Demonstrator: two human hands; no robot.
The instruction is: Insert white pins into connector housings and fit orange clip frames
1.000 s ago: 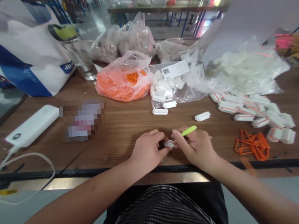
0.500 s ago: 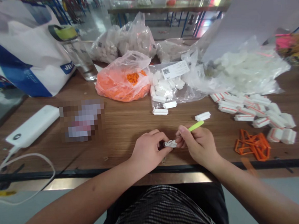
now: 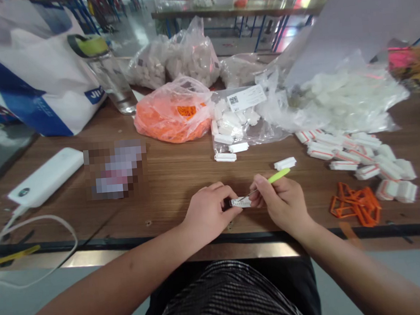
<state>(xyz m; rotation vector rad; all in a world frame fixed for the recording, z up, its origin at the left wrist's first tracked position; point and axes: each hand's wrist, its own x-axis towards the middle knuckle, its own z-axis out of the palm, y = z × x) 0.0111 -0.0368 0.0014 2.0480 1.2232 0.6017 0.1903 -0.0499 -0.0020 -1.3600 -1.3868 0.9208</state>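
My left hand (image 3: pixel 211 206) pinches the left end of a small white plastic part (image 3: pixel 243 202) just above the table edge. My right hand (image 3: pixel 283 201) grips a pick (image 3: pixel 279 175) with a lime-green handle and a thin metal shaft. The shaft slants down to the left, its tip at the top of the white part. Fingers of my right hand are at the part's right end; whether they press on it I cannot tell. Beyond my hands lie a loose white piece (image 3: pixel 285 163) and two more white pieces (image 3: pixel 225 157).
On the right are a pile of white pieces with orange strips (image 3: pixel 351 153) and several orange frames (image 3: pixel 357 204). Behind stand a bag of orange parts (image 3: pixel 170 117), a bag of white pieces (image 3: pixel 243 121) and a bottle (image 3: pixel 111 80). A power bank (image 3: pixel 47 176) lies left.
My right hand has shifted slightly to the right with the pick, and the metal shaft now shows over the white part. My left hand has stayed in place.
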